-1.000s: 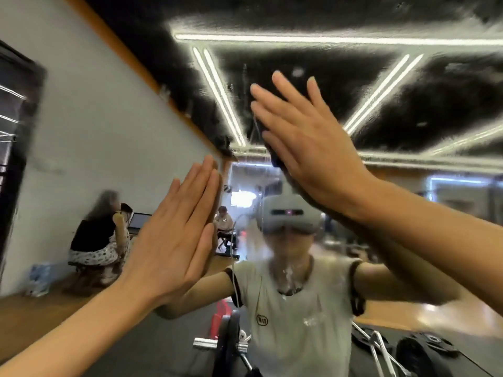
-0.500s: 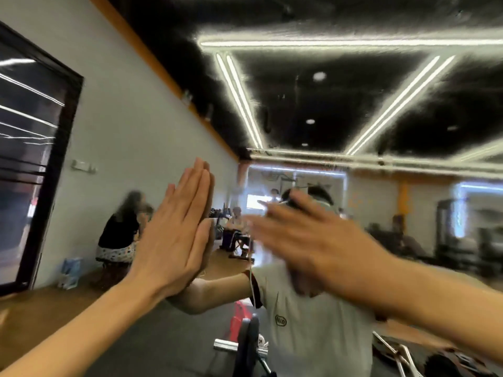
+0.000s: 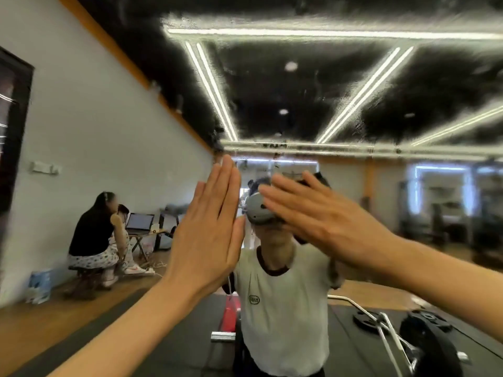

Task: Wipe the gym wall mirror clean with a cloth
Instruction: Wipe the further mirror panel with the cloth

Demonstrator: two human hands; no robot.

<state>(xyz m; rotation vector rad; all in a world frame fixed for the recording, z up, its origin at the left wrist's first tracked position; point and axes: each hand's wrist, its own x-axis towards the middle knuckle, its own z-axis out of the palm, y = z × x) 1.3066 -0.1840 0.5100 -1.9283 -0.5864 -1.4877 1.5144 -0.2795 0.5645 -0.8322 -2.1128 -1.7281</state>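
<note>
The left hand (image 3: 209,235) and the right hand (image 3: 324,216) lie flat and open on the hard, smooth mirror (image 3: 299,85), which might break, and the soft cloth is hidden.

Both hands are flat up against the mirror (image 3: 299,91), which fills pretty much the whole view. Left hand (image 3: 209,235) has its fingers straight and together, pointing up, palm on the glass. Right hand (image 3: 324,216) is laid sideways with fingers stretched toward the left, and there's a dark edge peeking out under the fingers, could be the cloth, can't really tell. The glass up top looks smeary over the reflected ceiling lights (image 3: 326,32). A seated person (image 3: 94,238) with a laptop (image 3: 139,221) shows at left, weight plates (image 3: 430,341) lower right.
</note>
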